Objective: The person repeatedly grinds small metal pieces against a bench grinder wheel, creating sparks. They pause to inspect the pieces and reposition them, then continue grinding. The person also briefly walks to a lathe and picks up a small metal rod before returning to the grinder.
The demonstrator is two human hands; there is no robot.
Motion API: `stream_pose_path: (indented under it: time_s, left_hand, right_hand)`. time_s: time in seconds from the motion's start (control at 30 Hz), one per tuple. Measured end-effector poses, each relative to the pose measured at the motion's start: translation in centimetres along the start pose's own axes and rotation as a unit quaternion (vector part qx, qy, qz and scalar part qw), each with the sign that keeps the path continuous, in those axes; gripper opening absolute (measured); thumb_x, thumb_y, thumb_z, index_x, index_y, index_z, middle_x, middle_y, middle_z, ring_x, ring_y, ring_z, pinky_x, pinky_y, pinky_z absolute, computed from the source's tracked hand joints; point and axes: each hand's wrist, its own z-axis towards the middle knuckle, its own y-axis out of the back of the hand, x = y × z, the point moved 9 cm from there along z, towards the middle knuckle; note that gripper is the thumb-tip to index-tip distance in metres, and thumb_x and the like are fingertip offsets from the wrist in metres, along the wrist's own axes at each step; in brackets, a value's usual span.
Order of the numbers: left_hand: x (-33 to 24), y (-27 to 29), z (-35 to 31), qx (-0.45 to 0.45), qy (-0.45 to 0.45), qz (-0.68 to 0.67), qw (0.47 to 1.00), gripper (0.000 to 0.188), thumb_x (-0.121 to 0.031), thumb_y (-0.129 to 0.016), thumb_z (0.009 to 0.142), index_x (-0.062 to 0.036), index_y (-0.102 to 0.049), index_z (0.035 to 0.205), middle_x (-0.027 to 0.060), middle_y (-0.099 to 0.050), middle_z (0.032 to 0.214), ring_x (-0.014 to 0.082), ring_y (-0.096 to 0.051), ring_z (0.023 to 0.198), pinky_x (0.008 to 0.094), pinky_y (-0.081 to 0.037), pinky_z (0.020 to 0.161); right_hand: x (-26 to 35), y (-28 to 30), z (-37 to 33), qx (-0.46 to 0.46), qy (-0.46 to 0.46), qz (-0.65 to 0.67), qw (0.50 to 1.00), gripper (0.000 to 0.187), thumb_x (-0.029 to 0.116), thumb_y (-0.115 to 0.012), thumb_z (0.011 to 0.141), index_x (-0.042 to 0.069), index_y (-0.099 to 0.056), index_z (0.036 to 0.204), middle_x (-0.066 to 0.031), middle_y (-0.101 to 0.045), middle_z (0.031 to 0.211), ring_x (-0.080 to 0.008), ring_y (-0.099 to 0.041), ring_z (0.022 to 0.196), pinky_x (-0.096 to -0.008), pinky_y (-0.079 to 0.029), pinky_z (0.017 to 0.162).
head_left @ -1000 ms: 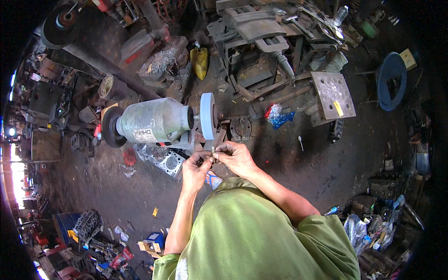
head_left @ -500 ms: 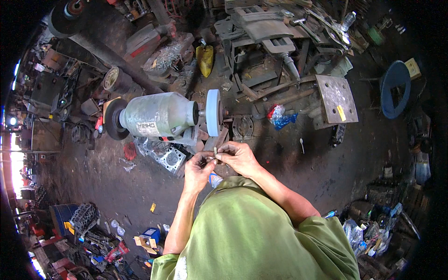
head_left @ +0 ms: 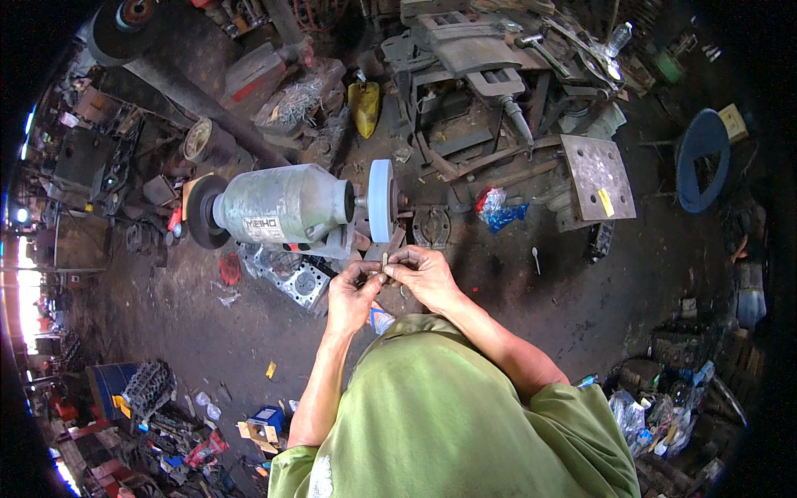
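My left hand (head_left: 353, 292) and my right hand (head_left: 422, 278) meet in front of my body, fingertips pinched together. Between them shows the tip of a small, narrow, pale piece (head_left: 384, 260); most of it is hidden by fingers, and its kind is not clear. Just beyond my fingers is the blue-white grinding wheel (head_left: 380, 201) of a large grey-green bench grinder (head_left: 286, 195). My hands are nearest to its lower edge; a gap appears to separate them. A dark wheel (head_left: 204, 212) sits at the grinder's left end.
A metal engine part (head_left: 303, 282) lies under the grinder. Beyond stands a cluttered bench with a vise (head_left: 498, 80). On the right are a drilled steel plate (head_left: 596, 176) and a round blue stool (head_left: 703, 160). A yellow scoop-like object (head_left: 364, 108) lies at the back.
Both hands have risen very slightly toward the grinding wheel, still pinched together around the small piece. The view has barely shifted.
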Motion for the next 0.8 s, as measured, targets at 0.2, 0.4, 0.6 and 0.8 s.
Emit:
stream_pose_path:
  time_s: [0.2, 0.4, 0.6, 0.8]
  left_hand:
    - [0.4, -0.2, 0.5, 0.017, 0.005, -0.009, 1.0, 0.015, 0.0, -0.064, 0.087, 0.0032, -0.064, 0.102, 0.0036, -0.067, 0.089, 0.0081, -0.059, 0.079, 0.0233, -0.048, 0.072]
    - [0.8, -0.1, 1.1, 0.015, 0.019, 0.003, 1.0, 0.016, -0.002, -0.065, 0.087, 0.0035, -0.064, 0.103, 0.0029, -0.066, 0.087, 0.0071, -0.057, 0.076, 0.0221, -0.047, 0.068]
    - [1.1, -0.2, 1.6, 0.015, 0.018, 0.0, 1.0, 0.016, -0.001, -0.066, 0.087, 0.003, -0.065, 0.102, 0.0023, -0.066, 0.086, 0.0065, -0.057, 0.074, 0.0216, -0.047, 0.066]
    - [1.2, -0.1, 1.6, 0.009, 0.014, 0.002, 1.0, 0.015, -0.001, -0.065, 0.087, 0.0025, -0.065, 0.102, 0.0016, -0.066, 0.085, 0.0062, -0.056, 0.074, 0.0212, -0.047, 0.065]
  right_hand:
    - [0.1, 0.2, 0.3, -0.026, 0.019, -0.025, 0.999, 0.009, 0.005, -0.066, 0.087, -0.001, -0.064, 0.092, -0.0032, -0.065, 0.081, -0.0074, -0.058, 0.069, -0.0231, -0.048, 0.06]
    - [0.0, 0.4, 0.6, -0.039, 0.02, -0.028, 0.999, 0.008, 0.004, -0.066, 0.086, -0.001, -0.064, 0.093, -0.0025, -0.064, 0.079, -0.0066, -0.056, 0.067, -0.0229, -0.046, 0.059]
    - [-0.1, 0.5, 0.8, -0.053, 0.038, -0.02, 0.998, 0.007, 0.003, -0.066, 0.086, 0.0, -0.064, 0.091, -0.001, -0.063, 0.078, -0.006, -0.054, 0.067, -0.0229, -0.045, 0.058]
    - [-0.1, 0.6, 0.9, -0.059, 0.062, -0.021, 0.996, 0.007, 0.003, -0.066, 0.084, 0.0, -0.065, 0.091, -0.0004, -0.064, 0.077, -0.0062, -0.054, 0.068, -0.0235, -0.045, 0.059]
